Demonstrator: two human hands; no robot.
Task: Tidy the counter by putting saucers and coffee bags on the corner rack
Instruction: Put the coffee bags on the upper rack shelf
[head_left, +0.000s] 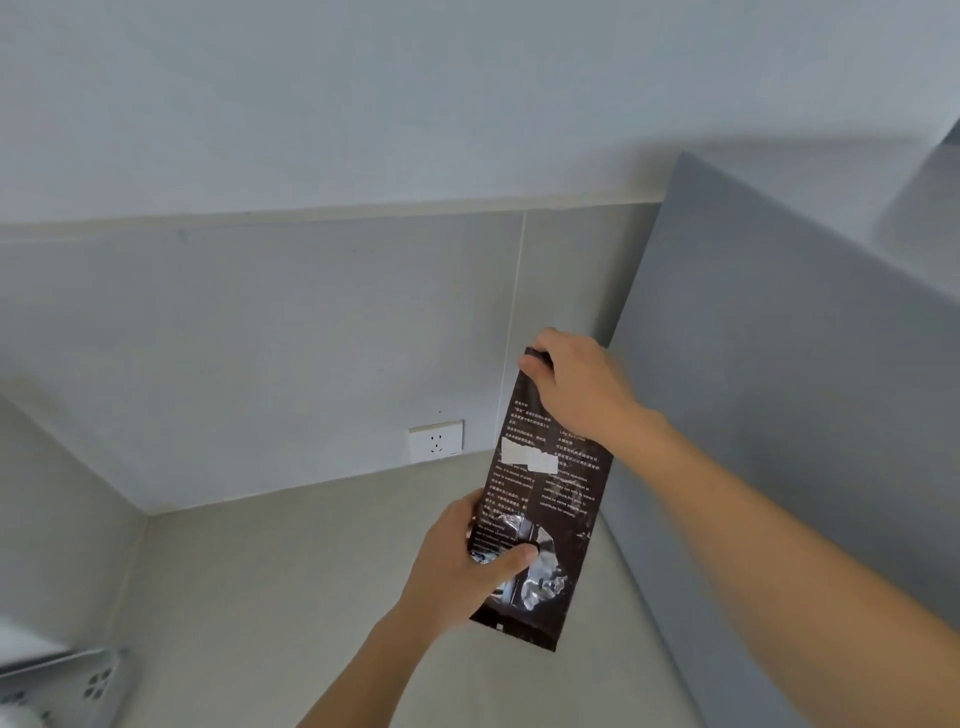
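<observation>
Rack (62, 686) cut off at bottom-left corner; coffee bag (545, 499) print blurred.

view: head, single camera | position: sitting above the counter (322, 597), close to its back corner | facing: looking forward and steeply down toward the walls meeting there | range: near, both forearms entering from the bottom edge | overlap: no second view sharing the scene | lens: wide-angle, bending straight edges
</observation>
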